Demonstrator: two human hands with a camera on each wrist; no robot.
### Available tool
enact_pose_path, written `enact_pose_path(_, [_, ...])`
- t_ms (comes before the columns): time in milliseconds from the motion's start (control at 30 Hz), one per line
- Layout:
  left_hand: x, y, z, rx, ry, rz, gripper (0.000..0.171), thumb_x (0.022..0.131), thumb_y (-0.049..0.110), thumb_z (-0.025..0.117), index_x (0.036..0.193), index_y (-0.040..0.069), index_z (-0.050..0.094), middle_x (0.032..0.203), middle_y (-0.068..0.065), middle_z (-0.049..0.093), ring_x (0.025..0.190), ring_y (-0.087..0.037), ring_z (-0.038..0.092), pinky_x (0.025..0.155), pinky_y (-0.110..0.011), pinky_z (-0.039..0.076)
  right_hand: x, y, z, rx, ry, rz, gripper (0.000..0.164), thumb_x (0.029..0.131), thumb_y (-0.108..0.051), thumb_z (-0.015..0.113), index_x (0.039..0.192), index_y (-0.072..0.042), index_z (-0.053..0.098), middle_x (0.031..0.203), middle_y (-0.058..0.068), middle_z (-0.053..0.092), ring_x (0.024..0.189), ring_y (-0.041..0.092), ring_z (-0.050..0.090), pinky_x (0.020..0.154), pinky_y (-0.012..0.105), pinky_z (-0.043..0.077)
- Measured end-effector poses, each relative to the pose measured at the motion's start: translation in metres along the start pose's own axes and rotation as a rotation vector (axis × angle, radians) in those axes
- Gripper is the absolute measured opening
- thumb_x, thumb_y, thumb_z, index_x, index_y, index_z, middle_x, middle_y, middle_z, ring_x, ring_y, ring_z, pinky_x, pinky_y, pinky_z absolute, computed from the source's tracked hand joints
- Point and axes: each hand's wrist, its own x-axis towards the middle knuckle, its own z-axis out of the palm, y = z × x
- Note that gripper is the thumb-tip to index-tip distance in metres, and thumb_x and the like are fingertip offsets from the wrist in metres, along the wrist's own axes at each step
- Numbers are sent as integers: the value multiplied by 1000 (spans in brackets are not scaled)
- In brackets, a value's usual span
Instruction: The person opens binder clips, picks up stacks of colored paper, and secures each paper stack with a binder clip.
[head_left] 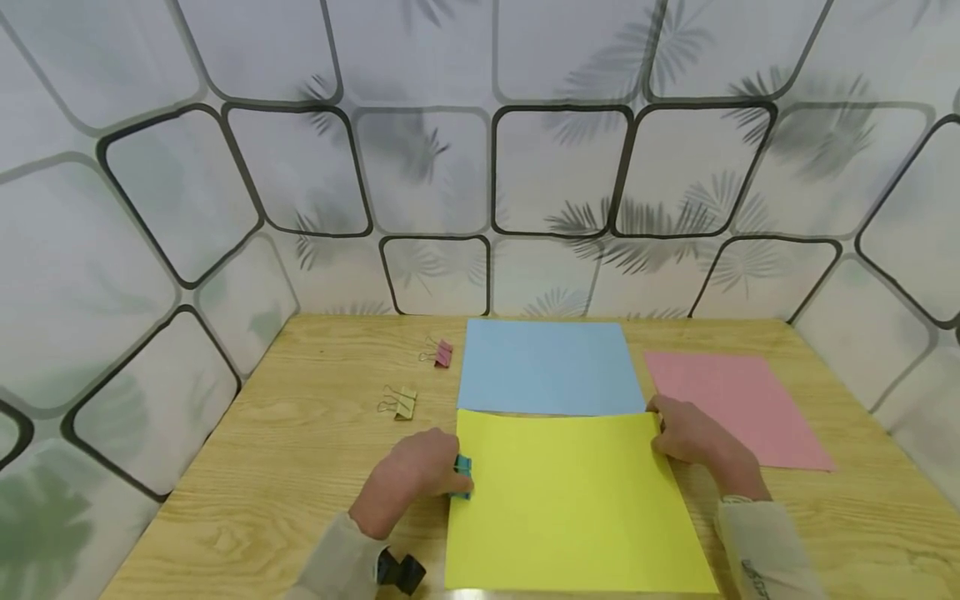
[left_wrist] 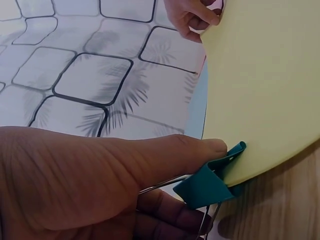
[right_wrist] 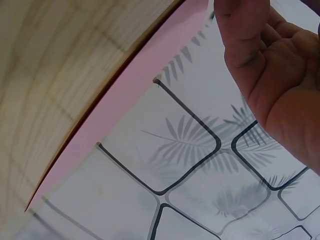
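A yellow sheet of paper [head_left: 573, 508] lies nearest the person, slightly bowed up along its far edge. At its left edge the left hand [head_left: 416, 471] grips a teal binder clip [head_left: 462, 477]. The left wrist view shows the thumb on the clip [left_wrist: 207, 187], wire handles among the fingers, and its lips straddling the paper's edge. The right hand [head_left: 693, 437] pinches the sheet's far right corner; in the right wrist view its palm [right_wrist: 295, 85] shows, with the fingertips cut off by the frame.
Behind the yellow sheet lies a blue sheet [head_left: 551, 367], and to the right a pink sheet [head_left: 738, 408]. A pink binder clip [head_left: 443, 353] and a yellow binder clip [head_left: 405, 404] rest on the wooden table [head_left: 300, 467] at the left. Patterned walls [head_left: 431, 179] enclose the back and sides.
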Motion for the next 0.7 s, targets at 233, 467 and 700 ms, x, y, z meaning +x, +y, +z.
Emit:
enact_pose_path(233, [2, 1, 3, -16, 28, -1, 40, 88, 28, 73, 65, 13, 44, 59, 2, 34, 50, -11, 32, 48, -24, 25, 0, -1, 2, 3, 13, 36, 49, 82, 3, 56, 128, 12, 44, 90, 17, 59, 78, 28, 50, 65, 40, 42])
enact_pose_path(467, [2, 4, 3, -39, 22, 3, 40, 92, 29, 70, 66, 13, 45, 58, 4, 33, 51, -10, 31, 49, -24, 24, 4, -1, 1, -92, 37, -15, 38, 83, 3, 57, 120, 13, 53, 95, 20, 60, 79, 29, 50, 68, 42, 44])
enact_pose_path(700, [1, 7, 5, -15, 44, -38, 33, 94, 30, 69, 76, 8, 51, 61, 1, 35, 51, -11, 34, 48, -24, 26, 3, -1, 2, -91, 21, -26, 35, 88, -3, 61, 119, 13, 58, 109, 30, 61, 93, 38, 59, 76, 52, 51])
